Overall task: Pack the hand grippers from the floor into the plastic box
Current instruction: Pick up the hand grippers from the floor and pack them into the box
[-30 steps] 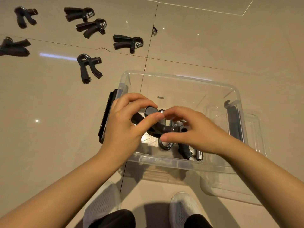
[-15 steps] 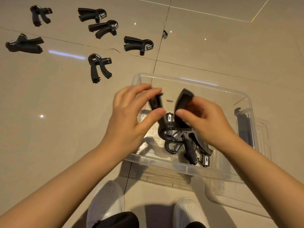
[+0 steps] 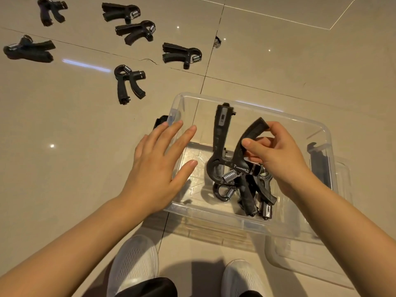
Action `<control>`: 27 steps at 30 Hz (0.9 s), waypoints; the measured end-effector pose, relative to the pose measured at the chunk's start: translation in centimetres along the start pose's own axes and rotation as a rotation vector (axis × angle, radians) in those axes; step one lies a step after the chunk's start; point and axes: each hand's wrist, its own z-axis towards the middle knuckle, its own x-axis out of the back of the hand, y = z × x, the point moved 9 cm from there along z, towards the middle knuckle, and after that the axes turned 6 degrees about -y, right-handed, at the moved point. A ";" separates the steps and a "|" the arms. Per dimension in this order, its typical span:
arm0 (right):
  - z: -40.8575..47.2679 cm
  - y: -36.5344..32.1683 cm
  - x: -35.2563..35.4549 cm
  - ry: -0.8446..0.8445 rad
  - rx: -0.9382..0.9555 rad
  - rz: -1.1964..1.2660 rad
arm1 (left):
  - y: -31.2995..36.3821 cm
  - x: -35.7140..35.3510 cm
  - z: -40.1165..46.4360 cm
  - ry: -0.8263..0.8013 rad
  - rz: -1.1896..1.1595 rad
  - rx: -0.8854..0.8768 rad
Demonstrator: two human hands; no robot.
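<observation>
A person's right hand pinches one curved handle of a black hand gripper between thumb and fingers, holding it inside a clear plastic box with its handles pointing up and away and its steel spring low. The left hand hovers flat over the box's left edge, fingers straight and spread, holding nothing. Beneath the held gripper, more black hand grippers lie piled on the box floor near its front wall; their exact number cannot be told. The box stands on a glossy beige tiled floor, with a black latch on its left side and another on its right. A clear lid lies under and to the right of the box. Six further loose hand grippers are scattered on the tiles at far left, well apart from the box. Two white mesh shoes show at the near edge of the view.
</observation>
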 end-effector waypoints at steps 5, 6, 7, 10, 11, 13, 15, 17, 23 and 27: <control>-0.7 -3.8 -2.7 -0.265 0.250 -0.524 | 2.3 1.7 0.4 0.057 -0.020 -0.147; -0.8 -4.3 -3.2 -0.299 0.281 -0.567 | 2.5 2.3 0.7 0.062 -0.056 -0.156; -0.8 -4.6 -3.5 -0.324 0.305 -0.603 | 2.6 2.7 0.9 0.073 -0.063 -0.169; -0.7 -5.5 -4.4 -0.347 0.380 -0.743 | 2.8 3.2 1.0 0.092 0.020 -0.212; -0.7 -5.7 -4.6 -0.327 0.408 -0.780 | 2.8 3.0 0.8 0.092 0.026 -0.216; -0.4 -5.8 -5.0 -0.273 0.442 -0.771 | 2.9 2.8 0.4 0.124 0.029 -0.202; -0.1 -5.0 -5.4 -0.241 0.403 -0.668 | 2.8 2.9 0.2 0.154 0.031 -0.160; 0.6 -3.9 -5.3 -0.220 0.329 -0.468 | 3.0 3.1 0.5 0.172 0.028 -0.141; 1.4 -4.3 -5.7 -0.204 0.434 -0.477 | 2.9 2.5 0.2 0.127 0.030 -0.136; -0.5 -2.1 -11.5 -0.414 0.861 -1.145 | -0.8 1.7 -1.4 0.117 -0.072 0.075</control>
